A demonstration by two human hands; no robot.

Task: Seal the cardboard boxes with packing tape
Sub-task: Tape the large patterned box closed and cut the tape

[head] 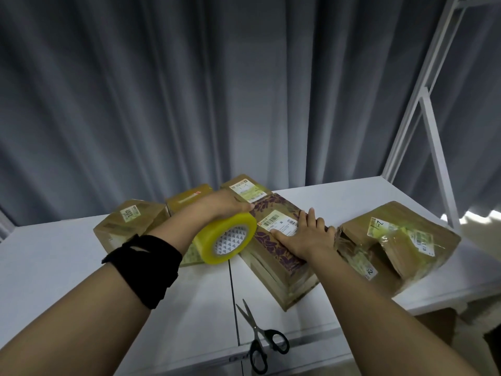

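Observation:
A long cardboard box point(282, 270) with purple leaf print and a white shipping label lies in the middle of the white table point(81, 267). My right hand point(306, 234) presses flat on its top, fingers straight over the label. My left hand point(219, 207) grips a yellowish roll of packing tape point(225, 241) from above, holding it at the box's left side near the far end. A black band wraps my left forearm.
Several other taped cardboard boxes sit around: one far left point(127, 226), two behind point(189, 199), a rumpled one at right point(401, 240). Black-handled scissors point(260, 337) lie open near the front edge. Grey curtain behind; white metal frame point(433, 131) at right.

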